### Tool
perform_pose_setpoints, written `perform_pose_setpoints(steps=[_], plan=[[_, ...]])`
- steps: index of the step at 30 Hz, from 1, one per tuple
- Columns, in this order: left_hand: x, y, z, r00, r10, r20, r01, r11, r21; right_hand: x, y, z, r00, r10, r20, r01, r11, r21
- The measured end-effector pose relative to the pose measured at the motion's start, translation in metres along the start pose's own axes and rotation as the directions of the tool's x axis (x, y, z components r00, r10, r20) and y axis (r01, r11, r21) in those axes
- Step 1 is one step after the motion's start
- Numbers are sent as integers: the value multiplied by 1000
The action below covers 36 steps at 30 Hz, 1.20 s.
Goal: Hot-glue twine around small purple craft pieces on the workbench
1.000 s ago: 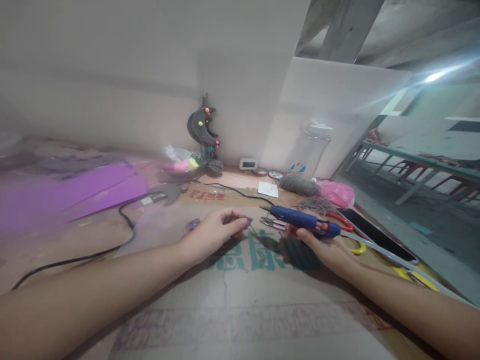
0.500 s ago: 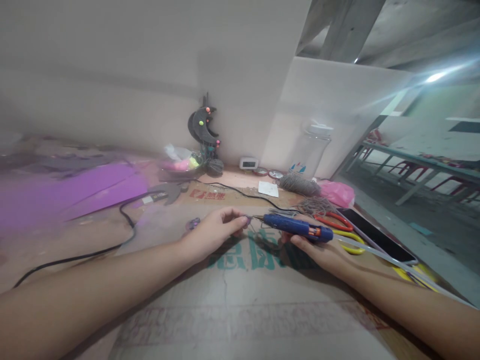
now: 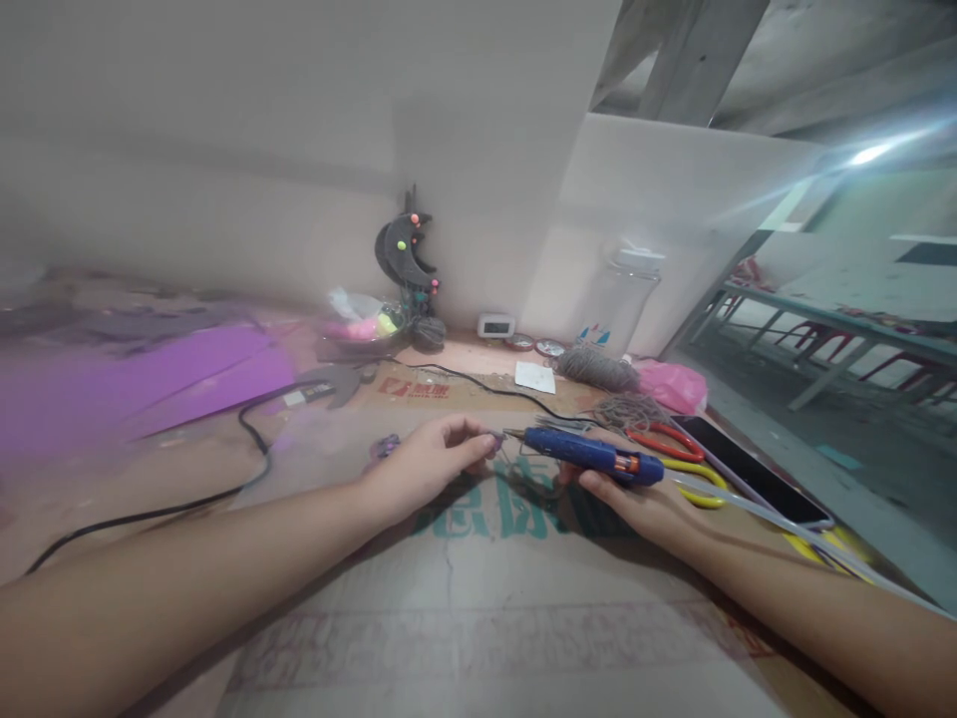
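My right hand [image 3: 617,489] is wrapped round a blue hot glue gun [image 3: 572,447], with a long pale glue stick [image 3: 763,512] trailing out of its back end to the right. The gun's metal nozzle points left at my left hand [image 3: 441,456]. Thumb and forefinger of that hand pinch a small purple piece [image 3: 495,440], its exact kind too small to make out. Nozzle and piece are very close; I cannot tell whether they touch. Behind my left wrist lies another small purple bit [image 3: 387,446] on the printed cardboard [image 3: 359,618].
Red-handled scissors [image 3: 673,441], yellow-handled scissors [image 3: 699,484] and a phone [image 3: 755,471] lie at the right. Grey yarn [image 3: 598,369], a clear bottle [image 3: 617,299] and a small white clock [image 3: 495,325] stand behind. Purple sheets [image 3: 209,374] and a black cord [image 3: 258,439] are at the left.
Almost nothing differs. The small purple piece in my left fingers shows slightly further right, nearer the nozzle; the glue gun stays in place.
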<state>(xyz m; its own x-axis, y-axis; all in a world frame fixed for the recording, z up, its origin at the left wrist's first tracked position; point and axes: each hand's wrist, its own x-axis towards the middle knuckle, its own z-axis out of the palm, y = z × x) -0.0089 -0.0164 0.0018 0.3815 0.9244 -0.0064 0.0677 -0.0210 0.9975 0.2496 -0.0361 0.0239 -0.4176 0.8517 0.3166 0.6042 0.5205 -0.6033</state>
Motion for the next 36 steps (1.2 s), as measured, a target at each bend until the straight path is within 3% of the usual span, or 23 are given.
perform_pose_setpoints(steps=[11,15,19,22,27,36], plan=[[0,2,1,999,45,-30,-48,993,-108,1,-1,-1,998,70,-1,-70,998,5],[0,3,1,999,38,-33,-41,994,-105,4,5,-2,977,189,-95,-188,982,25],[-1,5,2,999,-2,-32,-1,998,-69,15,7,-17,964,157,-216,-140,986,94],[-2,7,3,1000,-6,-29,4,998,-57,28,13,-37,942,155,-298,-165,986,-9],[0,6,3,1000,12,-8,-13,999,-53,56,38,-55,862,374,-342,-459,862,-214],[2,-1,2,1000,29,8,-29,999,-36,112,81,-38,903,358,-239,-424,834,-353]])
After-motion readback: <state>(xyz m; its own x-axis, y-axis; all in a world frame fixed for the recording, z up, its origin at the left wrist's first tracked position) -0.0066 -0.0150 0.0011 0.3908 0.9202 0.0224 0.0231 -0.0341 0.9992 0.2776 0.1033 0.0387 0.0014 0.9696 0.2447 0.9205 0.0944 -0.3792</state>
